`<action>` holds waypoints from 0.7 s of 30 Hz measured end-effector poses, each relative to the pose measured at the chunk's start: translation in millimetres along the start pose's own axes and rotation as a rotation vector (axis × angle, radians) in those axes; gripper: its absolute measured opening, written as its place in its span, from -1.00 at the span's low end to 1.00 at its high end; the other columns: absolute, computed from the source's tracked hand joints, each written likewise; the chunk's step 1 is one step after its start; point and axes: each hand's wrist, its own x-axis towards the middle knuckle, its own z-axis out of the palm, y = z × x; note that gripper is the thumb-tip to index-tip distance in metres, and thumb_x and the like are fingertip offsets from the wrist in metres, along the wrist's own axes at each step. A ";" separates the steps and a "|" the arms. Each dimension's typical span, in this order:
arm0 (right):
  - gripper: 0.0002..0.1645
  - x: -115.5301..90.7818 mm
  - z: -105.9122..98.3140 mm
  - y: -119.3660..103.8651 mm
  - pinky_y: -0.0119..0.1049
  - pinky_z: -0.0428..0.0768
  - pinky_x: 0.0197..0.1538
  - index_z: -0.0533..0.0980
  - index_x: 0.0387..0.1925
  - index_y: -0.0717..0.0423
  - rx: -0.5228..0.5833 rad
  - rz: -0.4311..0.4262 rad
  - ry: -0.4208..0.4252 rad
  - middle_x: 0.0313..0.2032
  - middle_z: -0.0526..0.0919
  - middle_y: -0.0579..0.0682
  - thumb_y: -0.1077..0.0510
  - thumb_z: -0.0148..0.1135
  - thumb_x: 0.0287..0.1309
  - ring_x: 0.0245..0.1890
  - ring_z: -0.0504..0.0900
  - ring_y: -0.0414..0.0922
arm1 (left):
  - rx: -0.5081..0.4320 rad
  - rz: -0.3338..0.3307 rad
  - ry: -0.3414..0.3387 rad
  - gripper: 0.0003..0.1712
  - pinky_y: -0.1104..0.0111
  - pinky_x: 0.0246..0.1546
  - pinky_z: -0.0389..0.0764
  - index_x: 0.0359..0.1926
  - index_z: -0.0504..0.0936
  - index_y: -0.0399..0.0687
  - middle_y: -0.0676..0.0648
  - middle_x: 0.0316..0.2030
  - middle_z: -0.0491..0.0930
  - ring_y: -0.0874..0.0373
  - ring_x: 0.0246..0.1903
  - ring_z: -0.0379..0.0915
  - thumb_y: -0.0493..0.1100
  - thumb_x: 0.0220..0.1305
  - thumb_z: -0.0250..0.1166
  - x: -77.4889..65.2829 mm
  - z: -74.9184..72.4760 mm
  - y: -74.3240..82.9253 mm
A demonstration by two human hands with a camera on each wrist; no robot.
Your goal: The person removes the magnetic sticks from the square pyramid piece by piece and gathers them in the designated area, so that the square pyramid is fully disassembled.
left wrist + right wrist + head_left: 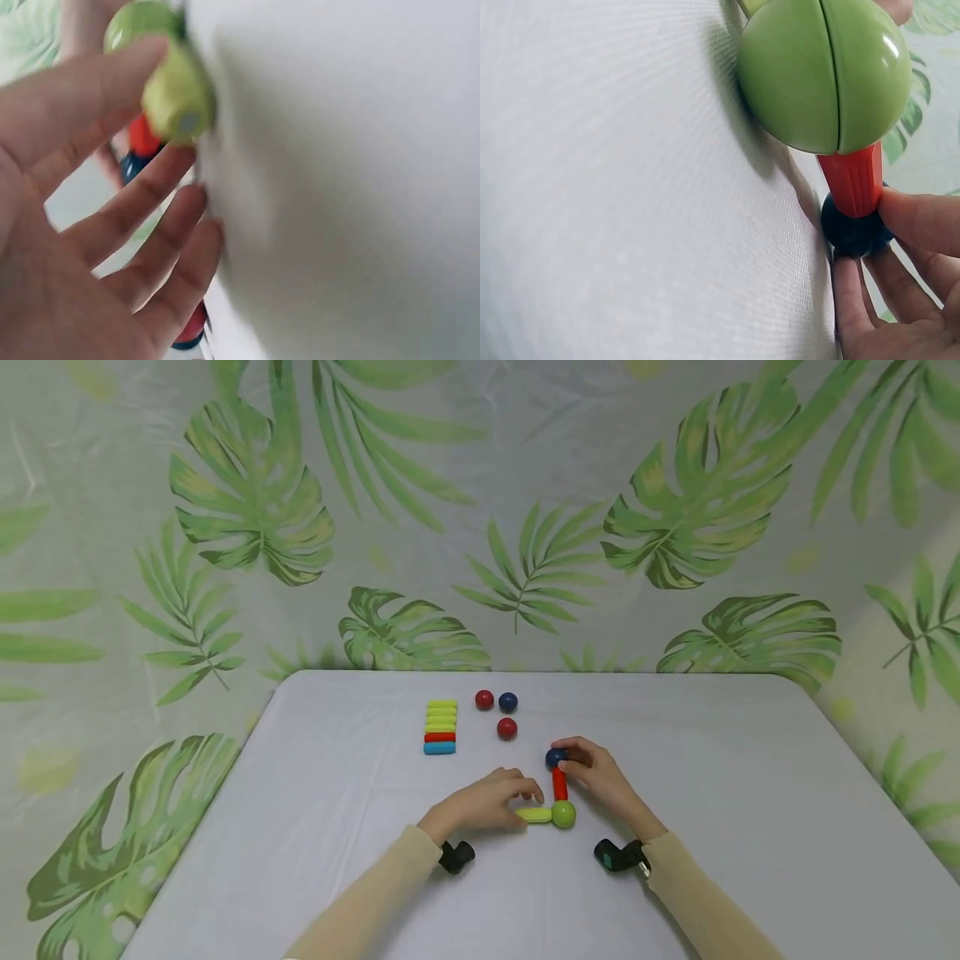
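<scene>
My right hand (596,772) grips a dark blue ball (556,759), its thumb beside the joint with a red rod (560,784). That rod runs down to a lime green ball (825,75), which has a seam around it. A yellow-green rod (536,816) extends left from the lime ball, making a corner shape on the table. My left hand (487,803) hovers about this rod's free end with loosely extended fingers. In the left wrist view, the thumb overlaps the yellow-green rod (180,101) and the index fingertip is right at its end, where a small round grey disc shows.
Farther back on the white table (337,727) lies a stacked row of rods: several yellow-green rods (442,717), a red rod (440,737) and a blue rod (439,748). Right of them sit two red balls (484,699) and a blue ball (508,702). A leaf-patterned cloth (525,568) hangs behind.
</scene>
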 end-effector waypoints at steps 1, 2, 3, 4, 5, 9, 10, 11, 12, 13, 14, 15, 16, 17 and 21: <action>-0.61 -1.7 0.0 -4.2 0.00 0.47 0.08 0.40 0.12 0.40 -0.003 -0.002 0.000 0.05 0.49 0.35 0.37 0.09 0.28 0.01 0.48 0.19 | 0.054 0.016 -0.015 -0.65 0.48 -0.09 0.44 0.01 0.57 0.07 0.07 -0.15 0.48 0.23 -0.13 0.38 -0.23 0.19 0.36 -1.6 3.8 4.2; -0.61 -3.2 0.2 -8.1 0.00 0.47 0.08 0.40 0.12 0.41 -0.005 -0.004 -0.001 0.05 0.49 0.36 0.37 0.09 0.28 0.00 0.48 0.20 | 0.112 0.024 -0.014 -0.65 0.50 -0.11 0.43 0.01 0.57 0.09 0.09 -0.19 0.47 0.25 -0.16 0.37 -0.23 0.19 0.35 -2.3 7.2 7.2; -0.61 -4.7 0.6 -11.5 -0.01 0.47 0.08 0.40 0.12 0.41 -0.007 -0.005 -0.003 0.05 0.49 0.36 0.37 0.09 0.28 0.01 0.48 0.20 | 0.160 0.023 -0.006 -0.65 0.52 -0.13 0.43 0.00 0.57 0.11 0.10 -0.21 0.47 0.26 -0.19 0.38 -0.24 0.20 0.35 -2.3 10.1 8.8; -0.61 -5.8 0.8 -13.3 -0.03 0.47 0.07 0.39 0.13 0.41 -0.011 -0.002 -0.006 0.06 0.48 0.37 0.37 0.08 0.28 0.01 0.47 0.20 | 0.197 0.022 0.003 -0.65 0.53 -0.16 0.43 0.00 0.57 0.12 0.11 -0.24 0.45 0.27 -0.23 0.37 -0.26 0.20 0.34 -2.5 12.1 10.4; -0.60 -6.8 1.4 -14.9 -0.04 0.47 0.08 0.39 0.13 0.41 -0.015 0.001 -0.010 0.06 0.48 0.37 0.37 0.08 0.28 0.01 0.47 0.20 | 0.231 0.019 0.007 -0.65 0.54 -0.19 0.42 0.00 0.57 0.13 0.11 -0.27 0.44 0.28 -0.26 0.37 -0.28 0.21 0.32 -2.5 13.8 11.3; -0.60 -8.7 2.5 -17.5 -0.02 0.46 0.09 0.38 0.14 0.41 -0.012 0.006 -0.013 0.07 0.47 0.37 0.36 0.08 0.29 0.02 0.46 0.20 | 0.378 0.024 0.013 -0.61 0.53 -0.25 0.40 0.00 0.59 0.16 0.11 -0.30 0.43 0.25 -0.33 0.34 -0.30 0.17 0.31 -2.7 15.3 15.0; -0.60 -8.7 2.5 -17.6 -0.02 0.46 0.09 0.39 0.14 0.41 -0.013 0.005 -0.010 0.07 0.47 0.37 0.36 0.08 0.29 0.02 0.46 0.20 | 0.415 0.029 0.016 -0.60 0.52 -0.26 0.40 0.00 0.60 0.16 0.10 -0.30 0.44 0.24 -0.34 0.34 -0.31 0.16 0.32 -2.8 14.8 15.9; -0.61 -8.4 2.7 -17.7 0.00 0.45 0.10 0.39 0.13 0.41 -0.009 0.004 -0.007 0.07 0.47 0.37 0.36 0.08 0.28 0.03 0.46 0.20 | 0.444 0.035 0.022 -0.59 0.52 -0.27 0.40 0.00 0.61 0.16 0.09 -0.29 0.45 0.23 -0.34 0.34 -0.31 0.14 0.32 -3.4 14.2 16.6; -0.61 -8.1 2.6 -17.6 0.02 0.44 0.11 0.39 0.13 0.41 -0.008 0.002 -0.005 0.07 0.47 0.37 0.36 0.08 0.28 0.03 0.46 0.21 | 0.455 0.037 0.027 -0.59 0.52 -0.27 0.41 0.00 0.62 0.15 0.08 -0.29 0.45 0.23 -0.34 0.34 -0.32 0.14 0.32 -4.0 13.3 17.1; -0.61 -7.6 2.5 -17.3 0.04 0.43 0.12 0.39 0.13 0.41 -0.008 0.003 -0.005 0.07 0.47 0.37 0.36 0.08 0.28 0.03 0.46 0.21 | 0.442 0.033 0.035 -0.58 0.52 -0.27 0.41 0.01 0.63 0.14 0.08 -0.29 0.46 0.23 -0.34 0.35 -0.33 0.13 0.32 -5.0 12.1 16.9; -0.61 -6.8 2.3 -16.4 0.05 0.43 0.13 0.39 0.13 0.41 -0.008 0.006 -0.006 0.08 0.47 0.37 0.37 0.08 0.28 0.04 0.46 0.21 | 0.419 0.024 0.043 -0.59 0.52 -0.26 0.42 0.01 0.63 0.12 0.08 -0.28 0.47 0.23 -0.33 0.36 -0.33 0.14 0.31 -6.6 10.3 16.5; -0.61 -5.8 2.1 -15.0 0.07 0.42 0.14 0.39 0.13 0.40 -0.008 0.008 -0.006 0.08 0.47 0.37 0.36 0.08 0.28 0.04 0.46 0.21 | 0.387 0.010 0.050 -0.60 0.52 -0.23 0.43 0.01 0.64 0.10 0.08 -0.28 0.48 0.23 -0.31 0.36 -0.34 0.16 0.30 -8.0 8.1 14.9; -0.61 -4.6 1.9 -12.5 0.07 0.42 0.14 0.39 0.13 0.39 -0.007 0.013 -0.004 0.08 0.47 0.36 0.36 0.09 0.28 0.04 0.46 0.20 | 0.344 -0.010 0.065 -0.61 0.51 -0.19 0.44 0.02 0.64 0.08 0.09 -0.26 0.49 0.24 -0.28 0.37 -0.33 0.17 0.30 -10.2 4.8 13.4; -0.61 -3.0 1.8 -7.8 0.06 0.42 0.14 0.40 0.13 0.37 -0.008 0.015 0.000 0.07 0.48 0.34 0.35 0.10 0.28 0.03 0.46 0.19 | 0.303 -0.037 0.086 -0.63 0.50 -0.14 0.45 0.01 0.64 0.06 0.09 -0.24 0.50 0.24 -0.25 0.38 -0.34 0.18 0.29 -13.1 0.7 11.3; -0.62 1.1 0.5 7.9 0.03 0.44 0.13 0.43 0.13 0.28 -0.009 0.018 0.009 0.07 0.50 0.27 0.31 0.12 0.28 0.04 0.48 0.14 | 0.223 -0.163 0.230 -0.75 0.35 -0.06 0.50 -0.13 0.63 -0.06 0.03 -0.24 0.55 0.16 -0.19 0.42 -0.38 0.17 0.30 -28.7 -19.6 -7.8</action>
